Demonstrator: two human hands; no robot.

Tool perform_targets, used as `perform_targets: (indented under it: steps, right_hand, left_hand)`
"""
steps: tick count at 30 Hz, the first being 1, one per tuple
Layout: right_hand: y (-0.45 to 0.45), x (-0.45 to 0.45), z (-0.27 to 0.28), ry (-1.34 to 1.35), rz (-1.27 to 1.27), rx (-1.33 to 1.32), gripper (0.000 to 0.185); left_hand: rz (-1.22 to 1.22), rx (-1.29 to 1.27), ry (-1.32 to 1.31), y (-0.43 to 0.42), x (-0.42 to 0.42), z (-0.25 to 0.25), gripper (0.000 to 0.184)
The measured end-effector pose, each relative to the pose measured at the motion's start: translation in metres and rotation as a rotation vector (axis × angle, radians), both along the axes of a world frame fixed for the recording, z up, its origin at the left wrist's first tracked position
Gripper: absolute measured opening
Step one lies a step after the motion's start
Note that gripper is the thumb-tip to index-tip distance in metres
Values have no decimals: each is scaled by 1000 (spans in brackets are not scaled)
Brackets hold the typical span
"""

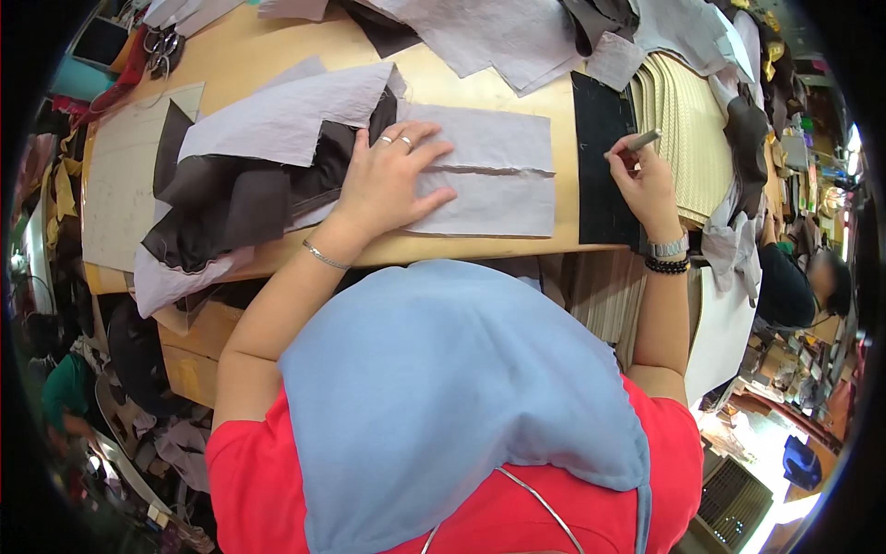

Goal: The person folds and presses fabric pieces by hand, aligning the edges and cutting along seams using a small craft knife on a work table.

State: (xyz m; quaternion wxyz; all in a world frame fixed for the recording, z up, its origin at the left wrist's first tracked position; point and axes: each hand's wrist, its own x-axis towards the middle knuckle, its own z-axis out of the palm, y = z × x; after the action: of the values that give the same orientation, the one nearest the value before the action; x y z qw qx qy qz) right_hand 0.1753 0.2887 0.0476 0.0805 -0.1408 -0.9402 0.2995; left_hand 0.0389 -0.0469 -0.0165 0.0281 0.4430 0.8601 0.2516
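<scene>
My left hand (pixel 392 175) lies flat with its fingers spread on a pale lilac-grey fabric piece (pixel 503 143). A seam or split runs lengthwise across this piece, with a thin dark line along it. Beside that hand, to the left, is a crumpled heap of dark brown material (pixel 245 203) with pale backing. My right hand (pixel 646 180) is closed round a grey pen (pixel 643 139), held above a black strip (pixel 600 138) near the table's right side. What the pen's tip touches, I cannot tell.
Cream textured sheets (pixel 678 129) are stacked at the right. Pale fabric scraps (pixel 489 37) lie along the far edge. Scissors (pixel 164 51) rest at the far left beside a marked board (pixel 125 175). Another person (pixel 798 286) is at the right, and a green sleeve (pixel 66 392) shows at the left.
</scene>
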Motion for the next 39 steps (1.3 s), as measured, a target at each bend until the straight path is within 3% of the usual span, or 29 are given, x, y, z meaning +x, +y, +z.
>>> perform_targets:
  steps: [4,7,39]
  right_hand:
    - [-34,-4,-9,92,74,-269,12]
    - [-57,-17,-17,82,160,-302,13]
    - [-70,-34,-20,-4,290,-241,14]
  left_hand:
    - [6,-46,-4,3,0,3,57]
    - [-4,-45,6,2,-1,1,59]
    - [-10,-27,72,1,-1,-2,58]
